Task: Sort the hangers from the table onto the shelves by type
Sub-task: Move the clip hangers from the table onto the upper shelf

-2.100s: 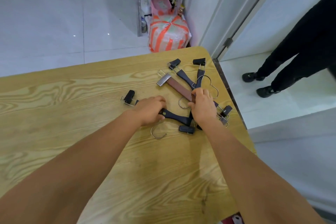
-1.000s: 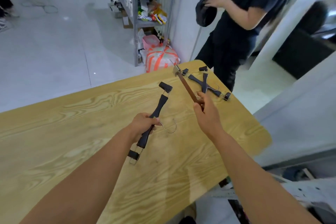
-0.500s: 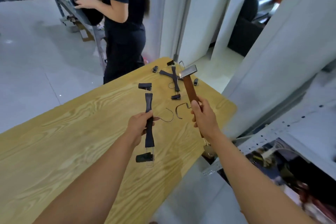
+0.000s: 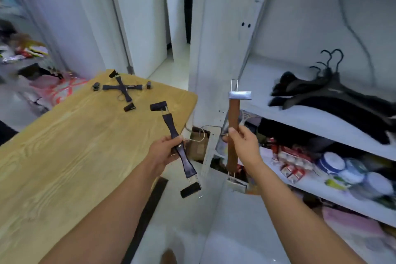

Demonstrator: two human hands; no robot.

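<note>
while the person faced the shelves standing just right of the worktop (image 4: pixel 64 146), each hand held one hanger in the air past the worktop's right edge. the left hand (image 4: pixel 165 152) had its fingers (image 4: pixel 171 140) curled tight round the middle of a dark clip hanger (image 4: pixel 189 166), whose bar slanted from above the worktop's right edge down over the floor beside it. the right hand (image 4: pixel 242 146), further right of the worktop, gripped a brown clip hanger (image 4: pixel 233 111) at its middle between thumb and curled fingers, holding it upright with one silver clip on top and the other hanging below the wrist. two more dark hangers (image 4: pixel 122 88) lay crossed at the worktop's far end. well right of the worktop, a white shelf (image 4: pixel 300 118) carried a stack of black coat hangers (image 4: pixel 321 94); the lower shelf (image 4: pixel 353 203) was crowded with jars and packets.

the step in hand looked like the carry from worktop to shelves, with the sort only partway done. the next move would call for picking a place for each type: the two held hangers differ in colour and clips, and neither matches the coat hangers, so each probably wants its own bare patch of shelf. hooks and dangling clips would need to clear the shelf lip and the stacked hooks before either hand let go.
</note>
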